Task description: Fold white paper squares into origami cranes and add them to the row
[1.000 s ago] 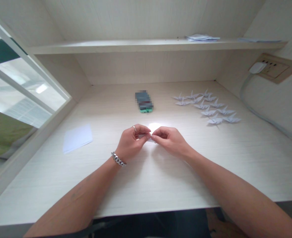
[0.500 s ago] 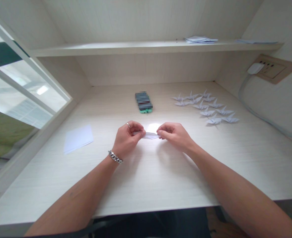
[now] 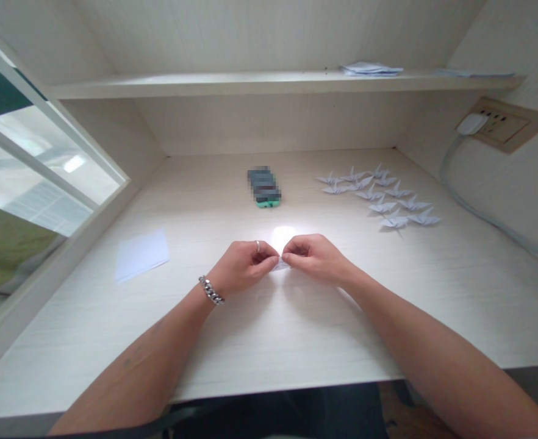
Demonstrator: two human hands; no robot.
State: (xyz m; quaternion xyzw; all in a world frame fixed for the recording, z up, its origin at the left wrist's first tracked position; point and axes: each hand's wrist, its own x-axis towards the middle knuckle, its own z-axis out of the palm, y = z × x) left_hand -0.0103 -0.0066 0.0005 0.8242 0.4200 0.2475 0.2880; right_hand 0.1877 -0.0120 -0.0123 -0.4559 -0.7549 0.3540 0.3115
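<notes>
Where fingers (image 3: 267, 264) pinch, folded white paper (image 3: 280, 265) shows.

pale desk (image 3: 278, 347) | shelf (image 3: 205, 86) abv | window (image 3: 22, 131) L | wall (image 3: 520, 189) R w/ socket (image 3: 509, 125) | glare (image 3: 285, 233) ctr

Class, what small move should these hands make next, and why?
Perhaps press a crease into the paper: the left hand and right hand pinch it close together. They hide most of it, so the exact fold is unclear.
</notes>
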